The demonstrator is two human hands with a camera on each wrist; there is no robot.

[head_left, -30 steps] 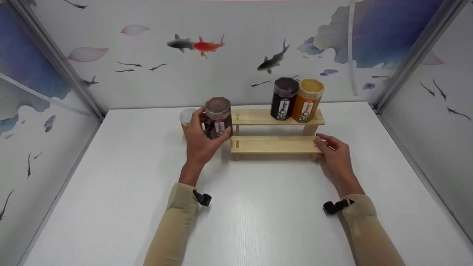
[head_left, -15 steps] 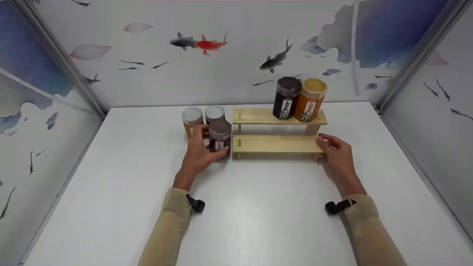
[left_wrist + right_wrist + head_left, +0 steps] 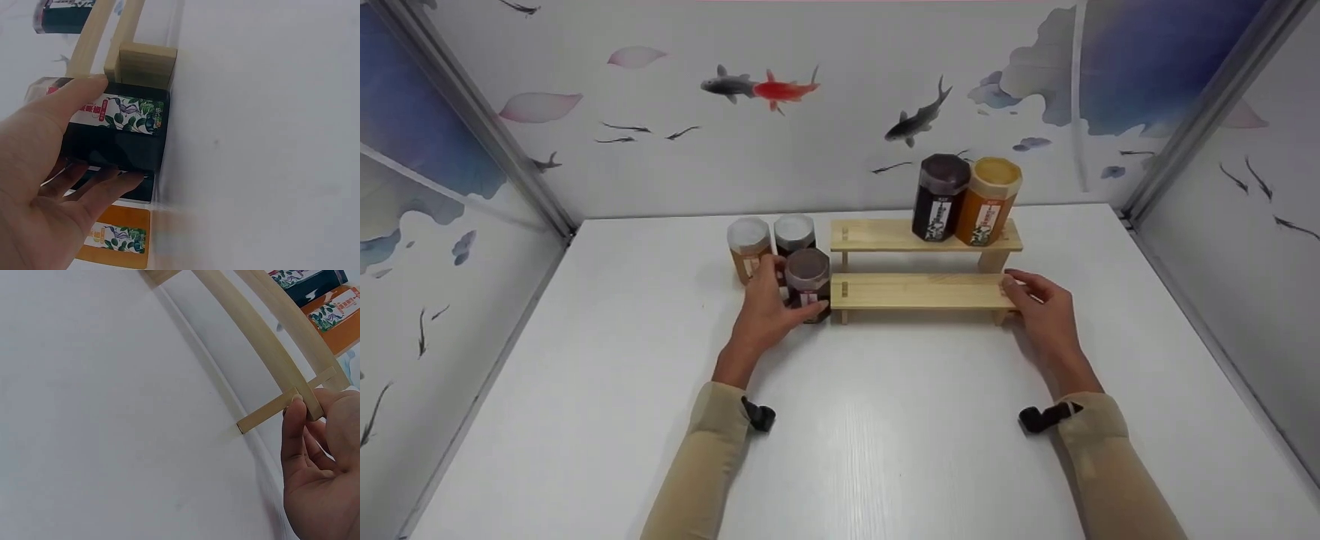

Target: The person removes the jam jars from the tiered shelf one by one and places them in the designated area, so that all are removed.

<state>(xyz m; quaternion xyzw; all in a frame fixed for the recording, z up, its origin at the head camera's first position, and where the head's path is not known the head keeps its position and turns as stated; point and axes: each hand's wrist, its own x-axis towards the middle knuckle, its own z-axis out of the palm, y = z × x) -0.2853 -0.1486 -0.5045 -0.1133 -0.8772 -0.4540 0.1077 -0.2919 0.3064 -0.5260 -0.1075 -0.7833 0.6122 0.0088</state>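
My left hand (image 3: 759, 316) grips a dark octagonal jar (image 3: 808, 271), thumb on its front and fingers behind. The jar stands upright on the white table, against the left end of a two-tier wooden rack (image 3: 919, 292). In the left wrist view its printed label (image 3: 132, 114) shows between the thumb and the rack's leg. My right hand (image 3: 1048, 321) pinches the right end of the rack's lower board, as the right wrist view shows at the board's tip (image 3: 312, 405). A second dark jar (image 3: 794, 232) and an amber jar (image 3: 748, 247) stand behind the left hand.
On the right of the rack's upper board (image 3: 874, 235) a tall dark jar (image 3: 940, 199) and a tall amber jar (image 3: 990, 202) stand side by side. The white table (image 3: 870, 435) ends at a patterned back wall (image 3: 840, 165), with similar panels at both sides.
My left hand has lowered the dark jar and brought it nearer, from beside the upper board to beside the lower one, uncovering the second dark jar. The right hand keeps its hold.
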